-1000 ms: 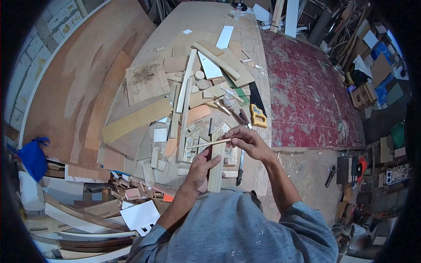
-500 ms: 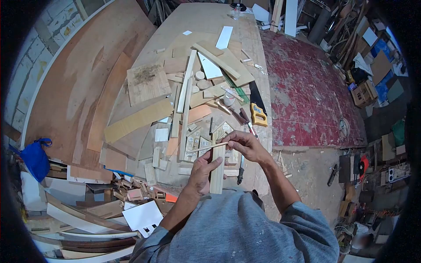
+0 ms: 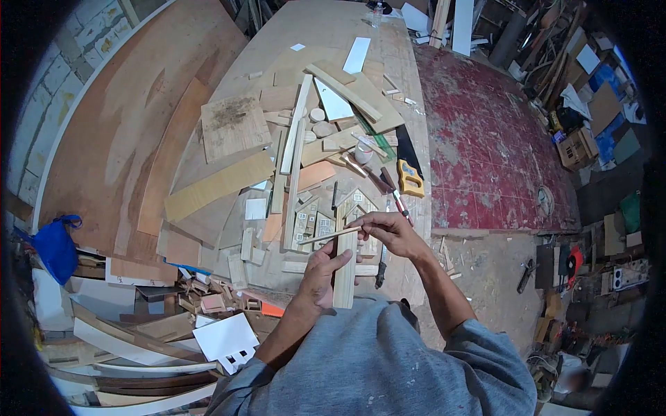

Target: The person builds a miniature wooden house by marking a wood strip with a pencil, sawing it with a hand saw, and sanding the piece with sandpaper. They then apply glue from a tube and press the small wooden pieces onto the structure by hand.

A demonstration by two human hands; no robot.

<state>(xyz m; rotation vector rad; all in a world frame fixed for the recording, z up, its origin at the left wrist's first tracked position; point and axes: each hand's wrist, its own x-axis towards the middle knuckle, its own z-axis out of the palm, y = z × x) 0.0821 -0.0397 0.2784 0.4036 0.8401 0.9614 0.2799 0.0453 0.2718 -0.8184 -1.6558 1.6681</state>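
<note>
Thin pale wooden stick (image 3: 322, 238), slightly slanted, crosswise over the far part of a straight, narrow wooden board (image 3: 343, 288).

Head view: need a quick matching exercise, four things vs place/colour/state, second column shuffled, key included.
Things:
1. saw handle
2. thin strip
3. wooden bar
4. bottle

Place, colour or state:
A. at the far end of the table
B. gripped in the left hand
C. yellow
D. one end pinched by the right hand

Pairs: 1-C, 2-D, 3-B, 4-A
</note>
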